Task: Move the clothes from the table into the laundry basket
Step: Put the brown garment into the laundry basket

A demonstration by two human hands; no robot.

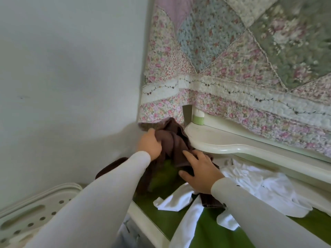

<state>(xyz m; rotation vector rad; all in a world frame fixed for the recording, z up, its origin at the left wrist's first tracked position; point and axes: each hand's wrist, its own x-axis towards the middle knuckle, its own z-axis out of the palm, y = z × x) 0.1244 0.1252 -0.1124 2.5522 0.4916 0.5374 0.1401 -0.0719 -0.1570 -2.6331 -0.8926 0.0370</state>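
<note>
A dark brown garment [172,142] is lifted off the far left corner of the green-topped table [206,228]. My left hand [149,144] grips its upper left edge. My right hand [200,171] holds its lower right part, thumb underneath. White clothes [259,187] lie crumpled on the table to the right, with a white sleeve [175,199] reaching toward the front. A small brown plaid piece [211,200] shows under my right wrist. The white perforated laundry basket [32,210] stands at the lower left, below the table; my left arm hides part of it.
A cream curved shelf [223,142] juts out behind the table with a green-and-white container [198,118] on it. A floral patchwork quilt [241,59] hangs above. A plain pale wall [62,77] fills the left side.
</note>
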